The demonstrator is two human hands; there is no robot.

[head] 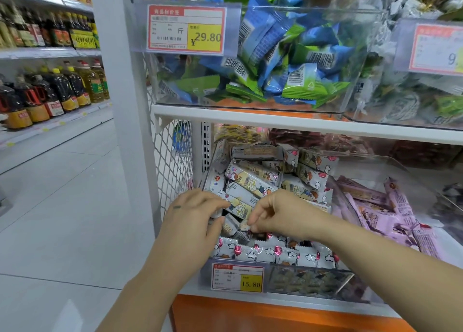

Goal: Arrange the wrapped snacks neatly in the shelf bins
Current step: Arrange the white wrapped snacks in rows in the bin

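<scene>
Pinching wrapped snacks (235, 226) lying between them, left hand (193, 216) faces right hand (274, 212).

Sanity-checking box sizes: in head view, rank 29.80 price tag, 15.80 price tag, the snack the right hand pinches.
1. 29.80 price tag
2. 15.80 price tag
3. pinched snack, partly hidden by right hand

L hand (193, 216) palm down, fingers curled round snack bar (239, 206). R hand (278, 211) pinches wrapper end (243, 225). Both forearms reach fwd.
</scene>
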